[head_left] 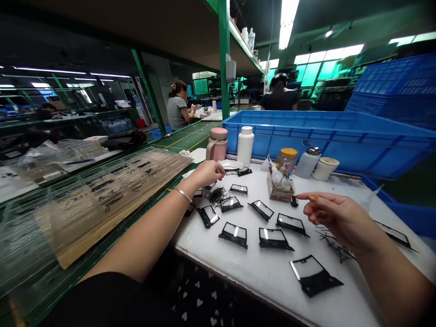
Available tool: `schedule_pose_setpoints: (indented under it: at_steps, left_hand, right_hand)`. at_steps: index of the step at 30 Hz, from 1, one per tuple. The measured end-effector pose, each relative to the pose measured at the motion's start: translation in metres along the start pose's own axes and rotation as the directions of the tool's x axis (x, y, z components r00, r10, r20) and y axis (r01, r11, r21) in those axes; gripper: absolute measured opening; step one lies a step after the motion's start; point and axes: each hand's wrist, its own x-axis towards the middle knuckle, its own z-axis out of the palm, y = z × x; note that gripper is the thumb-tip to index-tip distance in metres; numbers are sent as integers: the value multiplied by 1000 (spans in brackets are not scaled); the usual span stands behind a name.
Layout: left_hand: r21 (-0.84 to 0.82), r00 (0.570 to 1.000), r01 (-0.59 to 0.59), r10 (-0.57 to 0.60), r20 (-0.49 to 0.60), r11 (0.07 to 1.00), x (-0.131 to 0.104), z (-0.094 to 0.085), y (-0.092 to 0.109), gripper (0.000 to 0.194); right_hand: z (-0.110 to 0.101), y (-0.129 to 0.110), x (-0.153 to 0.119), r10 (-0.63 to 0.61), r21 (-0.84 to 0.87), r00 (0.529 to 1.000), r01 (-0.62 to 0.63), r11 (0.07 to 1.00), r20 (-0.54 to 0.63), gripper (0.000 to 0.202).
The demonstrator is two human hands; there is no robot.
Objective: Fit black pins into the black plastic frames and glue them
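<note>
A small patterned box (280,196), filled with little items, is set on the white counter (252,263). To the left of the box and in front of it, black frames (276,245) with clear panes are spread out, laid flat; another is seen well to the right of the box, past the right hand (344,218). A tangled pile of thin black strips (216,196) is heaped to the left of the box, among the frames, and a looser cluster of strips (337,249) is strewn to its right and front.

The left hand (208,173) is held to the left of the box, near the pile, with its fingertips drawn close together; whether anything is pinched there cannot be told. The right hand is held just to the right of the box, its index finger pointed toward a small black piece (294,201) beside the box and its lower fingers curled; whether anything is gripped cannot be told either.

Behind the box, a yellow-lidded jar (287,159), a grey bottle (307,164) and a blue crate (299,136) are placed. Farther left of it, a white bottle (245,147), a pink mug (218,144) and a divided tray (80,225) loaded with dark, thin parts are seen.
</note>
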Motion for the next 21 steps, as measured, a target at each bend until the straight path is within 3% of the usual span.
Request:
schedule_pose_setpoints:
  at_steps: [4,7,10,14,21]
  left_hand:
    - [121,993,-79,67,99,989,-31,-15,9,17]
    - [201,976,-158,121,183,967,-55,-2,25,14]
    - [306,971,-212,164,177,928,-70,23,40,11]
    - [430,968,-249,211,135,868,-74,43,46,12]
    - [534,964,-266,240,118,803,-71,34,46,16]
  right_hand:
    - [2,-1,0,16,-15,1000,-16,1000,-11,33]
    - [3,0,0,4,-19,1000,-4,1000,-22,33]
    - [2,0,1,-8,-25,1000,8,1000,-26,31]
    - [2,-1,0,-26,-7,999,26,1000,-26,29]
    - [7,-7,-4,-34,-32,999,34,999,-5,32]
